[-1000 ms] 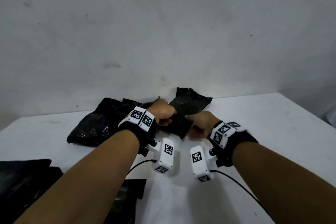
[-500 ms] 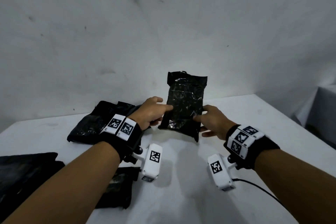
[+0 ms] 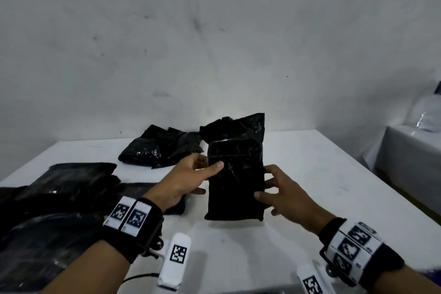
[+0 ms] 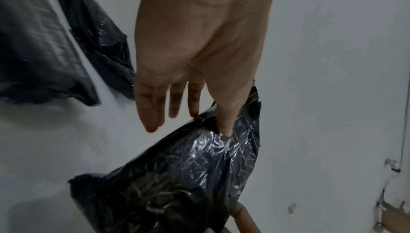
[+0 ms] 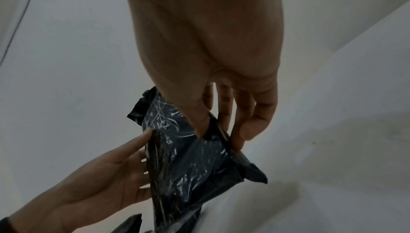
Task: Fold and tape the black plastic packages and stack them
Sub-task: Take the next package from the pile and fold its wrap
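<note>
Left hand (image 3: 188, 179) and right hand (image 3: 284, 194) each pinch opposite edges of the black package (image 3: 235, 174) between them.

Both forearms are extended forward and converge over the work surface; the left hand (image 3: 188, 179) is set palm inward, thumb laid across the front face of the held package (image 3: 235, 174), fingers behind it; the right hand (image 3: 284, 194) is set opposite, thumb on the front, fingers spread along the right edge.

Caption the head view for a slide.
Both hands, left hand and right hand, hold a black package upright above the white table.
</note>
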The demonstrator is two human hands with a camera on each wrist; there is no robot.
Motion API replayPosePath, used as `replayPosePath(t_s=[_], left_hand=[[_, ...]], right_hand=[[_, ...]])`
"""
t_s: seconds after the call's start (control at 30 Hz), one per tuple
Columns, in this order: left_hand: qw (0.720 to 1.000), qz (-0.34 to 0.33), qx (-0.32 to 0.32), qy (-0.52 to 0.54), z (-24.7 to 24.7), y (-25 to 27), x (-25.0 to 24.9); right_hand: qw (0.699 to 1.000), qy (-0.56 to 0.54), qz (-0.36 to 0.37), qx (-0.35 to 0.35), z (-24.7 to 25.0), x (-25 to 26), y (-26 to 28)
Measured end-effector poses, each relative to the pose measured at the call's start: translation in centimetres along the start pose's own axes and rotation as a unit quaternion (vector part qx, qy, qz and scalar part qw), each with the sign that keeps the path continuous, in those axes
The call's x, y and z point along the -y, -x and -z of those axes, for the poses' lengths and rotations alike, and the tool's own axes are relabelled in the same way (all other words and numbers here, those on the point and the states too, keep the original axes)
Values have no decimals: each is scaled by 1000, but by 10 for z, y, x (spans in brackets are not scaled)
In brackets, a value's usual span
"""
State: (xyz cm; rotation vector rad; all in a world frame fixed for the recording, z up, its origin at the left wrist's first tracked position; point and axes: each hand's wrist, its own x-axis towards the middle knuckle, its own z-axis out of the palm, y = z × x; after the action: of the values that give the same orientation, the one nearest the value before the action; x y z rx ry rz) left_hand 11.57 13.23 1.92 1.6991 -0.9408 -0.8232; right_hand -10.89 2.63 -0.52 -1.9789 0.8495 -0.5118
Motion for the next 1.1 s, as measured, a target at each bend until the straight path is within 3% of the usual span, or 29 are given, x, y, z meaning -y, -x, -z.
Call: replayPosePath(t_s=[0.1, 0.3, 0.37, 0.43, 0.53, 0.73, 0.93, 1.1], left_hand=[[996, 10, 19, 89, 0, 35, 15], [999, -11, 35, 27, 10, 78, 25], [999, -11, 38, 32, 14, 82, 28], [998, -14, 43, 31, 19, 86, 31], [998, -28, 56, 12, 23, 86, 33], [996, -50, 77, -15, 28, 85, 30], [987, -119, -9, 110, 37, 82, 24], [983, -131, -21, 124, 45, 79, 19]], right_hand=[[999, 24, 0, 23, -15, -2, 26], [995, 32, -19, 94, -34, 0, 55], [997, 7, -11, 72, -31, 4, 55], [998, -70, 5, 3, -27, 13, 54], [980, -184, 32, -65, -20, 32, 48], [983, -170, 40, -51, -6, 56, 29], [984, -165, 36, -46, 0, 53, 25], [986, -158, 32, -47, 8, 50, 23]])
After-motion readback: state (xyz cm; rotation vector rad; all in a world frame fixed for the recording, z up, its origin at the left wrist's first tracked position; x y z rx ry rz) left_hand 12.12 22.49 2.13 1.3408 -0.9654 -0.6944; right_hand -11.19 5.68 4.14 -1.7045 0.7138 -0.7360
